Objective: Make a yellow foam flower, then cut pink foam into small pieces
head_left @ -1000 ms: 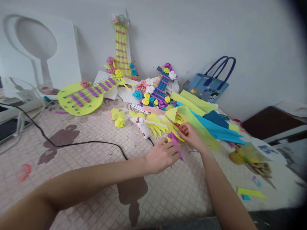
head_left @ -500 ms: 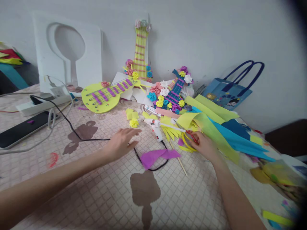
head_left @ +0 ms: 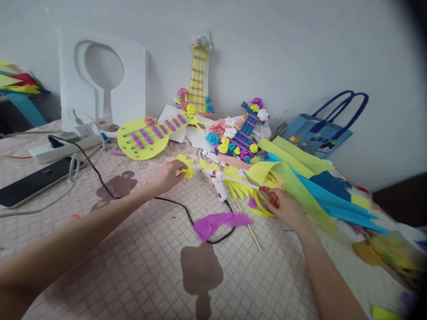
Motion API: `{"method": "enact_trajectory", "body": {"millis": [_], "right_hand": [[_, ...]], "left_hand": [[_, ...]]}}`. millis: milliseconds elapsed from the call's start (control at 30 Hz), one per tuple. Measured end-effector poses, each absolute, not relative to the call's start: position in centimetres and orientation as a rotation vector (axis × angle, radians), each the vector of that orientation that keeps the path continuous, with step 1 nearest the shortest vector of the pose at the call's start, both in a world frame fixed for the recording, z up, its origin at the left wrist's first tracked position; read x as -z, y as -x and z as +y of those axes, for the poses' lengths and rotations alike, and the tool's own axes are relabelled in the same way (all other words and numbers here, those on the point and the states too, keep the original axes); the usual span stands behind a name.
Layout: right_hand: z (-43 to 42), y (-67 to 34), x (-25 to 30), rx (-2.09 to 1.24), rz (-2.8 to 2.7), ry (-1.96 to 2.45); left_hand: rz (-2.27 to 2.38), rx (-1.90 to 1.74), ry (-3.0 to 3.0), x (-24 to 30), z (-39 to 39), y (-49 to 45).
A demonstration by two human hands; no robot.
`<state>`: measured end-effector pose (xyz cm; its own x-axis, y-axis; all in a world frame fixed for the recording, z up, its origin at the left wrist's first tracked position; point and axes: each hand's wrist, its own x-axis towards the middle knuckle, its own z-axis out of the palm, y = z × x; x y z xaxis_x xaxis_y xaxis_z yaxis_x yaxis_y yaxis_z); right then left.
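My left hand (head_left: 169, 176) is at a small yellow paper flower (head_left: 189, 173), its thumb and fingers curled together on the flower's left edge. A flat yellow paper scrap (head_left: 182, 158) lies just behind the flower. My right hand (head_left: 286, 207) has its fingers closed round the handle of scissors (head_left: 268, 196) with red and yellow grips. The blades point left, toward a white glue gun (head_left: 219, 189), and are partly hidden by yellow paper. From the gun's back a long white glue stick (head_left: 242, 182) reaches almost to the scissors. Fringed yellow paper (head_left: 237, 189) lies beneath it.
Purple crepe paper (head_left: 218, 223), a black cord (head_left: 176, 202) and a wooden stick (head_left: 254, 238) lie in front. Behind stand decorated paper guitars (head_left: 147, 138) and a white foam board (head_left: 135, 75). At right are crepe sheets (head_left: 333, 195) and a blue bag (head_left: 307, 129).
My left hand has moved forward from the bare tablecloth to the yellow flower, and its spread fingers have closed in. My right hand stays at the scissors. The view has shifted slightly.
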<state>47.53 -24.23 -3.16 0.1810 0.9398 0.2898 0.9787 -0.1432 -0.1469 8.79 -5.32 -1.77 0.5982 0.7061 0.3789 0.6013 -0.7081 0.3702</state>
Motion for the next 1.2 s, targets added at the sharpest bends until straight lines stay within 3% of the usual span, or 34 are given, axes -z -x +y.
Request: {"method": "enact_trajectory", "body": {"millis": [300,800,1200], "right_hand": [[-24.2,-47.4,3.2,0.161,-1.811,2.191],[-24.2,-47.5,3.0,0.112,-1.818,2.242],[-24.1,-48.1,3.5,0.108,-1.824,2.245]], "left_hand": [[0.78,-0.697,-2.603,1.2,-5.7,-8.6],[1.088,-0.683,-1.633,1.7,-3.4,-6.3],[1.312,-0.85,-1.655,2.4,-2.4,-2.3]]}}
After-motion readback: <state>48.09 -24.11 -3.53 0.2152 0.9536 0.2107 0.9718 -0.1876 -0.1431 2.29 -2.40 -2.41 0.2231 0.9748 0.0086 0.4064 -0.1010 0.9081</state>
